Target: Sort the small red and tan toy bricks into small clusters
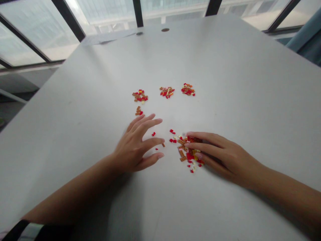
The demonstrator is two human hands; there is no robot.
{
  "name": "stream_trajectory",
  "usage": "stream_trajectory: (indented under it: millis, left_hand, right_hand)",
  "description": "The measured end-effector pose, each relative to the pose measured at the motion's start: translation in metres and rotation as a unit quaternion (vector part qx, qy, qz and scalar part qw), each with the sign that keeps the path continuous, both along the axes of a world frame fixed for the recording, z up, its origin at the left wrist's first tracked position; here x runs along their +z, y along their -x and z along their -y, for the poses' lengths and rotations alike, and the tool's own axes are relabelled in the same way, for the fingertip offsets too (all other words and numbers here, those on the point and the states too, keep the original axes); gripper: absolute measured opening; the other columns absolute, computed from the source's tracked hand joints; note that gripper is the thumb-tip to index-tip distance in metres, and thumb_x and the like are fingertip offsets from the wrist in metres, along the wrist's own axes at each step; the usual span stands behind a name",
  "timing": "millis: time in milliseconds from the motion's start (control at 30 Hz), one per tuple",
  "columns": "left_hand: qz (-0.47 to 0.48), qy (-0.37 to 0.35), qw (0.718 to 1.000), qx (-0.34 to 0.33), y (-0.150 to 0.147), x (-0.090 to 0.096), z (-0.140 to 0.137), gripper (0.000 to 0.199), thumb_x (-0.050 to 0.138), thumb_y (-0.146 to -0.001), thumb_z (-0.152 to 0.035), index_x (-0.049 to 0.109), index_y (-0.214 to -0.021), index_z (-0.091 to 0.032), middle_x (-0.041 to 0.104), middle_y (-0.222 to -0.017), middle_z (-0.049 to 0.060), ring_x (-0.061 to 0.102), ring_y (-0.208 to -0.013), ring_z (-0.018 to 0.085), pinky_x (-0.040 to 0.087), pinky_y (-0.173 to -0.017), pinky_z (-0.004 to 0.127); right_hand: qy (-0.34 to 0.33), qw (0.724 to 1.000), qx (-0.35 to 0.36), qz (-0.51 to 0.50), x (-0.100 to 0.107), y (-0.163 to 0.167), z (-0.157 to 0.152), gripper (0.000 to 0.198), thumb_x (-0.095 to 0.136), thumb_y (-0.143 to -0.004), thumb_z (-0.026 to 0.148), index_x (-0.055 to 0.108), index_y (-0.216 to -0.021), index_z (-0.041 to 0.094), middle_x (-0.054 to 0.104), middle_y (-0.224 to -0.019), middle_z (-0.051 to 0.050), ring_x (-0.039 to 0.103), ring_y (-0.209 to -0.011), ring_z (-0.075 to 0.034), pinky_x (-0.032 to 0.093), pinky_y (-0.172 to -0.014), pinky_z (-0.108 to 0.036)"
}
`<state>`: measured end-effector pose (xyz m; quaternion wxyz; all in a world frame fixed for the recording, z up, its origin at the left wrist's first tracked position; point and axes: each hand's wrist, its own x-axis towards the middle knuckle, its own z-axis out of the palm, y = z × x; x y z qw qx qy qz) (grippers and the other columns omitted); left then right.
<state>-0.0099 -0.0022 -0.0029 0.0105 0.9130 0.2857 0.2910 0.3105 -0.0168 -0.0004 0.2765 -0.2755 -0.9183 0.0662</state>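
Note:
A pile of small building bricks [183,154], brown, red, white and yellow, lies in front of me on the table. My right hand [220,152] rests over its right side, fingers stretched out and touching the bricks. To the left, my left hand [137,142] has its fingers spread, with nothing held in it. Beside its fingertips are a loose brown brick [163,145] and a red brick [153,134]. Just beyond this hand sits a little group of brown and red bricks [138,111]. Part of the pile is hidden under my right fingers.
Farther back on the white table [238,83] lie three small heaps: a left heap [140,96], a middle heap [167,92] and a right heap [188,89]. Two round holes pierce the tabletop near its far edge, by the windows. A blue curtain [307,36] hangs at right.

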Motion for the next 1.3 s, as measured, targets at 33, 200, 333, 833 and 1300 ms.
stream_trajectory:
  millis: [33, 200, 333, 833, 1300]
  left_hand:
    - [0.003, -0.005, 1.0, -0.001, -0.0004, 0.0006, 0.0002, 0.025, 0.058, -0.105, -0.039, 0.073, -0.117, -0.024, 0.057, -0.156, 0.016, 0.048, -0.154, 0.036, 0.035, -0.127, 0.058]
    - [-0.016, -0.013, 1.0, 0.019, -0.0016, -0.0015, -0.0001, 0.041, 0.056, -0.105, -0.048, 0.067, -0.134, -0.021, 0.052, -0.159, 0.021, 0.044, -0.156, 0.04, 0.035, -0.127, 0.061]
    - [-0.051, 0.015, 0.998, 0.04, -0.003, -0.005, -0.0011, 0.064, 0.055, -0.103, -0.063, 0.058, -0.152, -0.021, 0.039, -0.169, 0.023, 0.031, -0.161, 0.047, 0.024, -0.13, 0.068]
    - [-0.046, 0.019, 0.998, 0.035, 0.0001, -0.0018, -0.0004, 0.065, 0.05, -0.102, -0.073, 0.064, -0.137, -0.02, 0.048, -0.162, 0.023, 0.036, -0.161, 0.042, 0.017, -0.133, 0.066]
    - [-0.045, 0.022, 0.999, -0.018, -0.0012, 0.0006, -0.0002, 0.077, 0.065, -0.09, -0.082, 0.064, -0.147, -0.03, 0.041, -0.171, 0.016, 0.031, -0.162, 0.047, 0.018, -0.132, 0.069]
  right_hand:
    - [0.0, 1.0, 0.001, -0.002, -0.0002, 0.0001, 0.0003, 0.028, 0.056, -0.105, 0.018, 0.071, -0.129, 0.016, 0.075, -0.132, -0.019, 0.077, -0.116, -0.024, 0.066, -0.097, -0.038]
    - [0.004, 1.0, -0.002, -0.016, -0.0007, -0.0001, 0.0014, 0.029, 0.059, -0.104, 0.018, 0.072, -0.13, 0.018, 0.076, -0.132, -0.017, 0.076, -0.118, -0.023, 0.064, -0.1, -0.035]
    - [0.003, 1.0, 0.006, -0.014, 0.0004, -0.0001, 0.0005, 0.029, 0.058, -0.105, 0.018, 0.071, -0.13, 0.017, 0.076, -0.131, -0.018, 0.076, -0.117, -0.023, 0.065, -0.099, -0.036]
    - [-0.002, 1.0, -0.001, -0.011, -0.0006, 0.0008, 0.0007, 0.028, 0.057, -0.105, 0.017, 0.071, -0.129, 0.017, 0.076, -0.131, -0.019, 0.076, -0.117, -0.024, 0.066, -0.098, -0.037]
    - [0.037, 0.999, -0.016, -0.027, -0.0025, -0.0018, 0.0015, 0.032, 0.06, -0.103, 0.017, 0.073, -0.132, 0.02, 0.074, -0.136, -0.015, 0.075, -0.121, -0.021, 0.062, -0.104, -0.032]
